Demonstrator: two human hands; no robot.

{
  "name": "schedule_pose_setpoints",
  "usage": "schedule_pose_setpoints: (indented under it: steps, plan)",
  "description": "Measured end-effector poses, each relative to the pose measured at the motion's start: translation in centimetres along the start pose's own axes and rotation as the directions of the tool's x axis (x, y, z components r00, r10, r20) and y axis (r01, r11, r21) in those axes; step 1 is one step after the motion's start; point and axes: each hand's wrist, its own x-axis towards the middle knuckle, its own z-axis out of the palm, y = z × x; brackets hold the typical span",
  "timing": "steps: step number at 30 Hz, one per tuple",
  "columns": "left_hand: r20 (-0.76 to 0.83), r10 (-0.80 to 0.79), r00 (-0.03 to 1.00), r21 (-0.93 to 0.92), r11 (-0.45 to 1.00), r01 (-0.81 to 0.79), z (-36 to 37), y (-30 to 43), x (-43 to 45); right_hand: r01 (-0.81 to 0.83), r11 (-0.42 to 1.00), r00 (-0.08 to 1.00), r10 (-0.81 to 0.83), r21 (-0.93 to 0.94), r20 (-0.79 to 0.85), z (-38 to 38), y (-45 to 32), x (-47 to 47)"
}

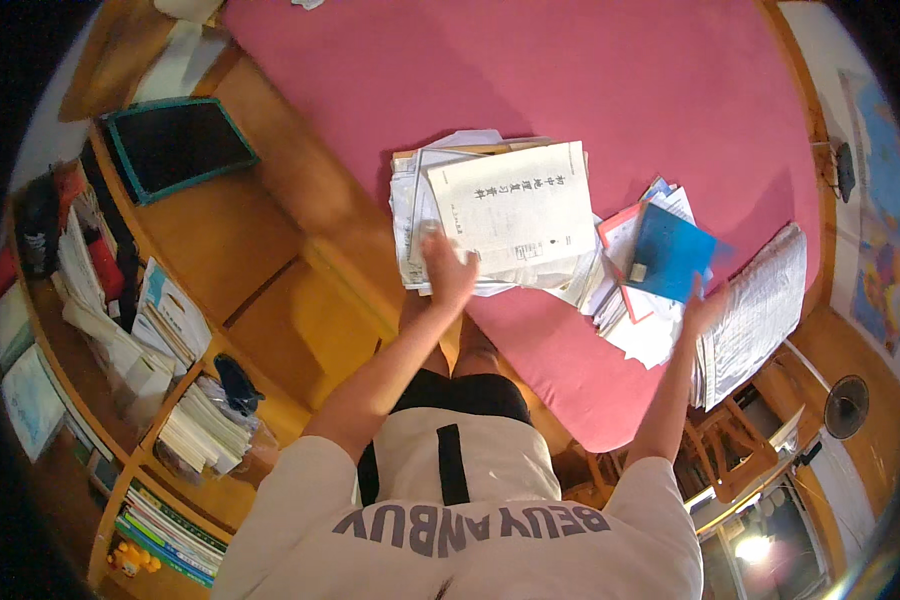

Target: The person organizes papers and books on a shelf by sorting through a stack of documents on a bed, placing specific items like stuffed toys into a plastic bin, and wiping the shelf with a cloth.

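A pile of papers and booklets lies on the pink-covered bed, topped by a cream booklet with printed writing. My left hand is at the pile's lower left edge, fingers apart over the booklet's corner; whether it grips any sheet cannot be told. To the right, my right hand, blurred, is at the lower right corner of a blue folder; its grip is unclear. The folder lies over a red-edged sheet and loose white papers.
A thick stack of newspapers lies at the bed's right edge. On the left stand wooden shelves with books, papers and a teal-framed dark tablet. A wooden chair is at lower right.
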Motion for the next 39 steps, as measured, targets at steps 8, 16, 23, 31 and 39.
schedule_pose_setpoints:
  steps: [8,16,23,31,39]
  plan:
    - [-0.216,-0.081,0.973,0.018,0.996,0.087,-1.1,-3.7,5.2,-0.352,0.773,0.73,-0.126,0.527,0.672,8.7,-24.0,-4.7]
    - [-0.158,-0.119,0.98,0.083,0.988,0.133,-3.1,-3.5,5.6,-0.333,0.794,0.792,-0.057,0.509,0.608,8.1,-22.8,-6.7]
    - [0.009,-0.027,1.0,0.033,0.999,0.027,-0.2,-0.2,2.1,-0.546,0.674,0.584,-0.119,0.498,0.803,7.7,-17.2,-7.0]
    - [0.404,0.36,0.841,-0.274,0.925,-0.264,7.9,5.5,0.7,-0.62,0.745,0.545,0.182,0.247,0.818,1.5,-3.4,-4.6]
    - [0.254,0.168,0.953,-0.28,0.955,-0.094,5.1,8.7,0.7,-0.389,0.888,0.88,0.437,-0.245,0.188,0.8,12.7,-1.6]
